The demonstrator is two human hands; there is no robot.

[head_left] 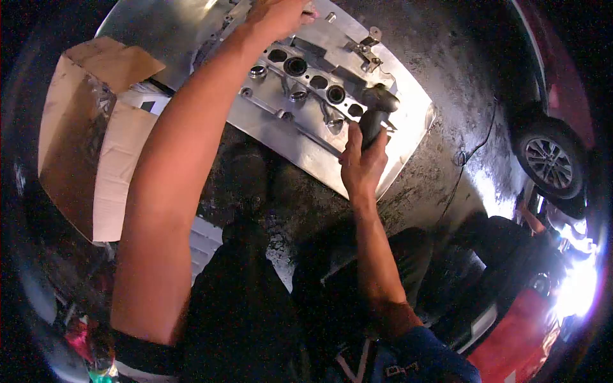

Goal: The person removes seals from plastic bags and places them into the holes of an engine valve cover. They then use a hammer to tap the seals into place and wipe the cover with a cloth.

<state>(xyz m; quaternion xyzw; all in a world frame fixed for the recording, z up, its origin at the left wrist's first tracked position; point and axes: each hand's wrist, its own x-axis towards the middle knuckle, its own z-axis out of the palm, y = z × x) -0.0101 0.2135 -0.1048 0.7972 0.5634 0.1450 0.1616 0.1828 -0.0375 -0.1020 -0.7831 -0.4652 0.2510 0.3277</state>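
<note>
Dark, stained floor [447, 76] surrounds a metal surface [412, 127], seen from above through a strongly curved lens. On this surface lies a metal engine part [319, 82], its long face running diagonally and pierced by a row of dark openings; shiny round recesses follow its near side. Beyond its right half stands a small metal bracket [370, 51], near the far edge of the surface. The right hand [363, 159] is closed round the handle of a black tool [377, 115], held upright at the right end of the engine part; whether the two touch cannot be told. The left hand [281, 18], partly cut off by the upper border, reaches over the far left end of the engine part with its fingers curled; whether it grips anything cannot be told. To the left, an open cardboard box [71, 147] stands beside the surface, partly behind the left forearm. At right are a car [570, 57] with its wheel [548, 163], a thin cable [485, 137] on the floor, and another person's arm [531, 218] near a glaring light [578, 281].
</note>
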